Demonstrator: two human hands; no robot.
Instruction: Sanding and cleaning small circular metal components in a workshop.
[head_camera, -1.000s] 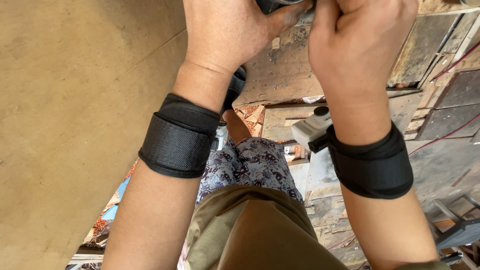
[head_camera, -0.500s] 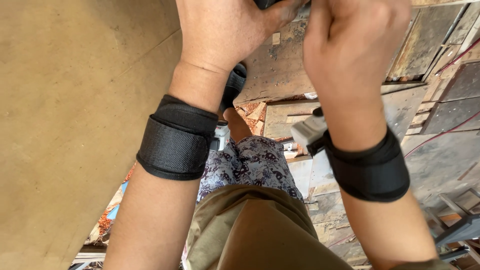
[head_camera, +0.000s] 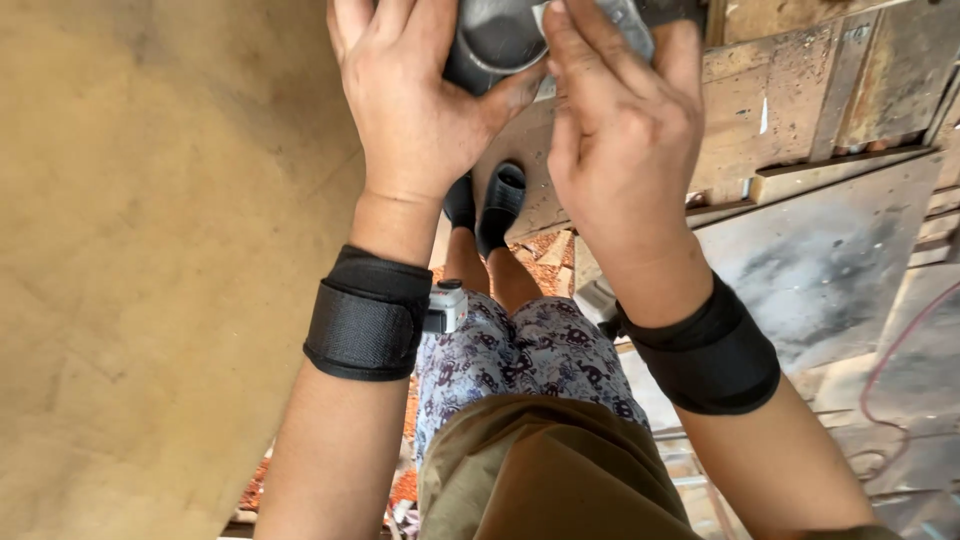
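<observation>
Both hands sit lower in the view than half a second ago, so the grey metal part (head_camera: 500, 40) between them shows more. Left hand (head_camera: 420, 100) cups its left side, thumb along the lower rim; right hand (head_camera: 620, 130) lays its fingers (head_camera: 580, 60) over the right side. Part is cut off by the top edge; possibly a round housing. Large tan board (head_camera: 150, 270) fills the left. Worn wooden panels (head_camera: 800, 90) lie right. Open room only below the wrists, above the feet in black sandals (head_camera: 495, 205).
</observation>
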